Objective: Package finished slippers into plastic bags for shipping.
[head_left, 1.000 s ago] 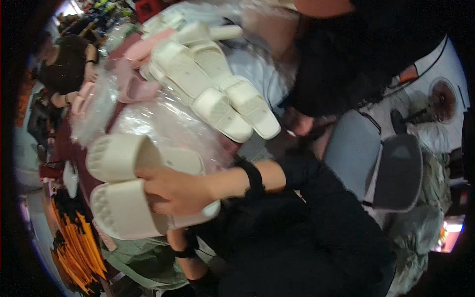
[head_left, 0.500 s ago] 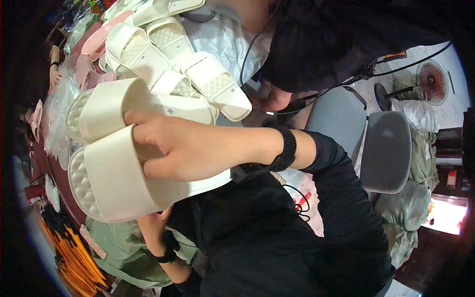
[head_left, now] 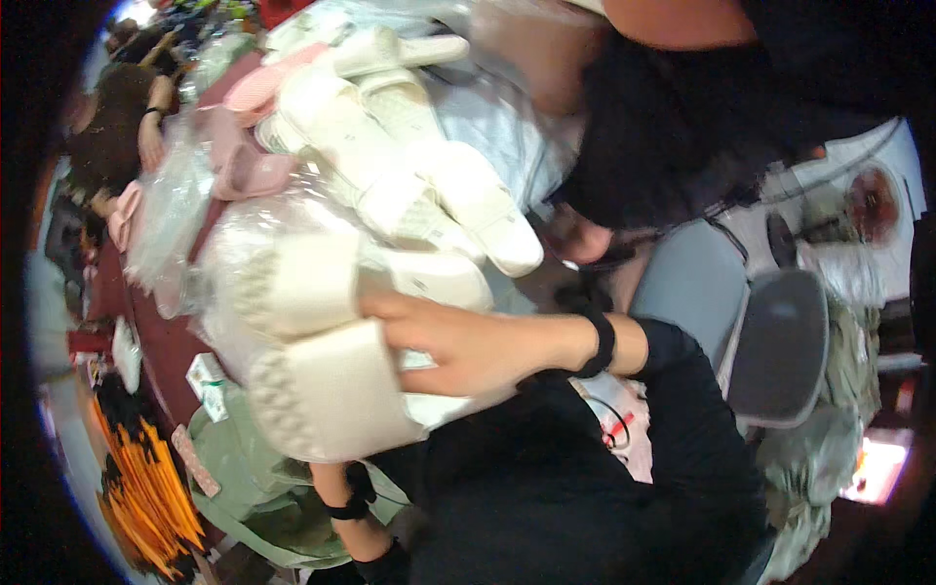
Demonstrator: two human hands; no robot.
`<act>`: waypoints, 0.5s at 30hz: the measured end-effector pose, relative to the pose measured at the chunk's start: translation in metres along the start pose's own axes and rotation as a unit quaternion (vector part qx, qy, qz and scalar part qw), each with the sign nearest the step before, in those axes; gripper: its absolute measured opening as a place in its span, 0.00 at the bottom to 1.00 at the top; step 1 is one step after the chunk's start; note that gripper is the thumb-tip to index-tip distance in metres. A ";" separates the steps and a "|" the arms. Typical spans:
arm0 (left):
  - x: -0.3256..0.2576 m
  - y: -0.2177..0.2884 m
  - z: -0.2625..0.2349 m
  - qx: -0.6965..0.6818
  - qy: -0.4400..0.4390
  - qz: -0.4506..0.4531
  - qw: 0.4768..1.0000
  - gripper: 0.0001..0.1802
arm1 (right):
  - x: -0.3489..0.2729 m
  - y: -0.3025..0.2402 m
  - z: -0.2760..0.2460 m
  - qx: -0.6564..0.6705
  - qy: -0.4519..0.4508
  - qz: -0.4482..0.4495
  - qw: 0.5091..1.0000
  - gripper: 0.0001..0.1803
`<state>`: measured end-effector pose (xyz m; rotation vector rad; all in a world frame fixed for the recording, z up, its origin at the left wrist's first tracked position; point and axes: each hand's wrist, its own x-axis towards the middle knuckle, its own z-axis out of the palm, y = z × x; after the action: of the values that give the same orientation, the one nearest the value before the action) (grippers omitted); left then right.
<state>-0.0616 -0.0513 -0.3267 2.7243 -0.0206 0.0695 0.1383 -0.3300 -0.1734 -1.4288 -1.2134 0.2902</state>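
Observation:
A pair of cream slide slippers (head_left: 327, 400) with quilted footbeds is held side by side, toes to the left. My right hand (head_left: 463, 346) reaches in from the right, its fingers curled into the openings under the straps and gripping both. Below the lower slipper shows my left wrist (head_left: 343, 486) with a black band; the left hand itself is hidden behind the slippers. A clear plastic bag (head_left: 219, 249) lies just past their toes. Several more cream slippers (head_left: 483, 210) are heaped beyond, with pink slippers (head_left: 255, 171) beside them.
A person in black (head_left: 673, 127) is close at the upper right. At the upper left another person's arm (head_left: 153, 122) shows. Grey chair (head_left: 775, 341) at right; green bag (head_left: 253, 487) and orange sticks (head_left: 146, 487) at lower left. A small white box (head_left: 208, 383) stands nearby.
The whole view has shifted and blurred, with the surroundings sliding right and down. The slippers and my right hand now appear farther right, uncovering the plastic bag. The right-hand grip stays the same.

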 end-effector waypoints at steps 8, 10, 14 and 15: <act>0.067 0.039 -0.032 0.016 0.059 0.028 0.998 0.15 | -0.062 0.003 0.015 0.026 -0.222 0.133 0.966 0.30; 0.067 0.038 -0.032 0.018 0.109 0.043 0.993 0.11 | -0.064 -0.003 0.014 0.011 -0.246 0.121 0.962 0.30; 0.074 0.042 -0.032 -0.052 0.119 -0.117 0.985 0.07 | -0.063 -0.020 0.014 0.054 -0.248 0.146 0.956 0.28; 0.075 0.042 -0.032 -0.049 0.131 -0.125 0.982 0.07 | -0.061 -0.022 0.012 0.060 -0.243 0.155 0.956 0.29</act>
<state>0.0107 -0.0771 -0.2768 2.5752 0.3822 0.3429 0.0924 -0.3750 -0.1862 -1.4849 -1.3264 0.9613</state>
